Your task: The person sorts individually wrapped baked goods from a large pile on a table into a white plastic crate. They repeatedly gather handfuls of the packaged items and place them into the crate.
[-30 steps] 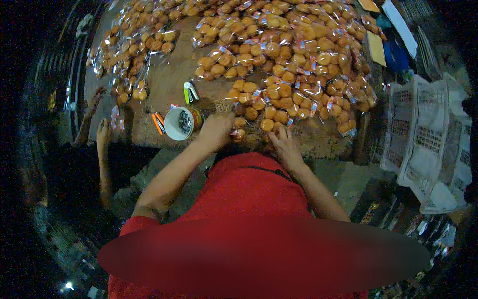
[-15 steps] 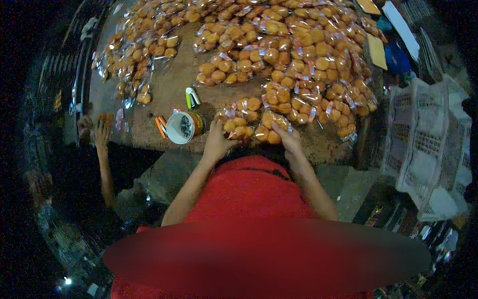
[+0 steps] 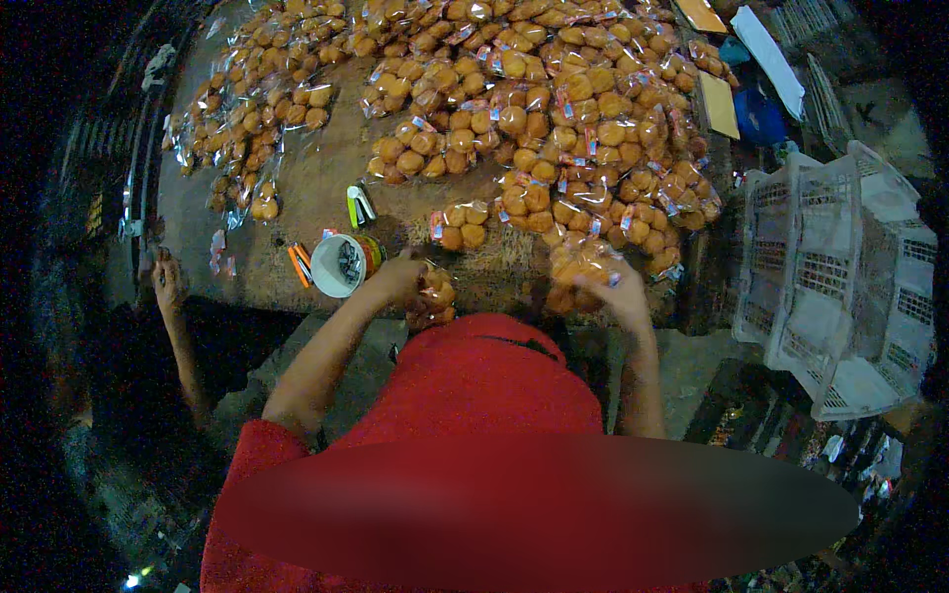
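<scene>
My left hand (image 3: 395,277) grips a clear bag of round golden buns (image 3: 435,292) at the table's near edge, just right of a white-lined tub (image 3: 340,266) with small metal pieces inside. My right hand (image 3: 613,287), slightly blurred, holds another bag of buns (image 3: 578,257) near the pile. A separate bag (image 3: 458,225) lies between and above my hands. A green-and-white stapler (image 3: 357,205) stands behind the tub, and an orange-and-black tool (image 3: 299,265) lies to its left.
Many bagged buns (image 3: 593,119) cover the back of the wooden table (image 3: 178,217), with small labels (image 3: 219,252) at left. Another person's hand (image 3: 168,282) is at the left edge. Plastic crates (image 3: 830,287) stand right. A yellow board (image 3: 719,106) and blue object (image 3: 759,114) are at top right.
My hands have drawn apart: the right has moved rightward with a bag toward the pile, the left leftward with another bag toward the tub. The view has shifted slightly.
</scene>
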A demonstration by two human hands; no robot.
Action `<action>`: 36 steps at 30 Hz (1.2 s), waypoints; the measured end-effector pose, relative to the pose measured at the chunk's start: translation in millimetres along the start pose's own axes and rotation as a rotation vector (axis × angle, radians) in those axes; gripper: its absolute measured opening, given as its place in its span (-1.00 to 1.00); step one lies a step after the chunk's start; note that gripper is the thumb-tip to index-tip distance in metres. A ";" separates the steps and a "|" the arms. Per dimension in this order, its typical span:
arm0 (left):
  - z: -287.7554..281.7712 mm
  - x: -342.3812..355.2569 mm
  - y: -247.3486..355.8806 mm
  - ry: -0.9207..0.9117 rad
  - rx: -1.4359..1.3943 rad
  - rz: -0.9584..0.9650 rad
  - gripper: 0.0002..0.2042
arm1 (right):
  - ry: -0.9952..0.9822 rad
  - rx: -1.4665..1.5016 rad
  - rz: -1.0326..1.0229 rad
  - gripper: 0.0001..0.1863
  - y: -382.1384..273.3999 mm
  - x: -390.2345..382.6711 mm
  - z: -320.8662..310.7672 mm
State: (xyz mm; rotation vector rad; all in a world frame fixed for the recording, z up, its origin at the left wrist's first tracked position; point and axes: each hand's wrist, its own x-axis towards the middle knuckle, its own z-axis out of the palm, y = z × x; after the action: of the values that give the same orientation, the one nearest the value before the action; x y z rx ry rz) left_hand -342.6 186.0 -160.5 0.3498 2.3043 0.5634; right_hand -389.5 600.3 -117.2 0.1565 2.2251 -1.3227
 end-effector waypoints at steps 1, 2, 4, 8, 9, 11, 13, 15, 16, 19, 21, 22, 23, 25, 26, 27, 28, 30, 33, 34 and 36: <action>6.2 -12.3 3.2 0.115 -0.026 -0.041 -0.29 | 0.010 0.224 0.097 -0.49 2.1 10.8 -8.2; 16.7 -22.9 10.6 0.187 -0.043 -0.160 -0.30 | 0.015 0.434 0.059 -0.49 3.7 22.3 -11.1; 39.6 -37.1 26.1 0.386 -0.042 -0.231 -0.31 | -0.005 0.796 0.093 -0.49 5.2 44.7 -6.5; 61.8 -42.3 34.5 0.348 -0.218 -0.495 -0.26 | 0.015 0.736 0.278 -0.41 -7.4 72.2 10.6; 60.3 -42.9 32.6 0.303 -0.366 -0.552 -0.26 | -0.001 0.684 0.234 -0.41 -13.3 72.1 9.1; 46.7 -48.3 27.4 0.343 -0.527 -0.476 -0.25 | -0.060 0.496 0.138 -0.41 -27.0 65.5 0.8; 25.5 -58.2 26.5 0.282 -0.559 -0.500 -0.26 | -0.083 0.171 0.118 -0.45 -38.9 49.4 -10.9; 5.4 -62.4 33.3 0.388 -0.663 -0.349 -0.28 | -0.026 -0.274 -0.074 -0.42 -42.7 24.3 -18.7; -2.1 -59.4 37.9 0.414 -0.716 -0.272 -0.29 | -0.005 -0.516 -0.166 -0.40 -41.2 11.3 -18.6; -13.5 -23.8 46.2 0.426 -1.120 -0.150 -0.43 | 0.016 -0.737 -0.273 -0.32 -27.2 -13.9 -1.1; -11.3 11.7 45.7 0.471 -1.337 -0.032 -0.48 | 0.035 -0.794 -0.336 -0.30 -15.7 -20.4 11.0; -10.2 26.4 42.6 0.441 -1.371 -0.146 -0.47 | 0.091 -0.785 -0.361 -0.29 -10.6 -21.3 15.7; -9.2 41.6 43.2 0.422 -1.433 -0.210 -0.47 | 0.140 -0.814 -0.380 -0.29 -6.0 -20.2 16.3; -14.2 62.5 44.7 0.437 -1.600 -0.258 -0.47 | 0.124 -0.826 -0.318 -0.30 1.1 -14.9 12.7; -19.4 64.9 46.0 0.459 -1.531 -0.186 -0.47 | 0.103 -0.820 -0.320 -0.29 4.0 -12.3 8.8; -27.0 63.8 48.2 0.447 -1.441 -0.179 -0.46 | 0.096 -0.825 -0.354 -0.28 6.2 -7.5 3.0; -33.8 59.1 52.4 0.396 -1.330 -0.255 -0.46 | 0.086 -0.828 -0.390 -0.28 8.7 -4.1 -1.9; -47.6 39.7 59.4 0.438 -0.775 -0.171 -0.42 | 0.031 -0.772 -0.408 -0.27 13.6 5.1 -11.0; -43.2 1.0 75.0 0.398 0.100 -0.193 -0.41 | -0.067 -0.840 -0.394 -0.26 19.7 16.1 -16.3; -37.2 -6.0 79.9 0.355 0.182 -0.156 -0.42 | -0.077 -0.849 -0.423 -0.26 20.8 18.4 -16.9; -24.0 -10.8 86.5 0.290 0.391 -0.077 -0.44 | -0.108 -0.848 -0.451 -0.25 21.2 20.9 -17.2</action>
State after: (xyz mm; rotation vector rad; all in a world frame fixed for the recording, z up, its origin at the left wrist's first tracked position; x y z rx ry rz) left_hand -344.9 249.6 -96.3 0.3807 2.6971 0.1251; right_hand -406.2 622.2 -137.9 -0.7365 2.6003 -0.4467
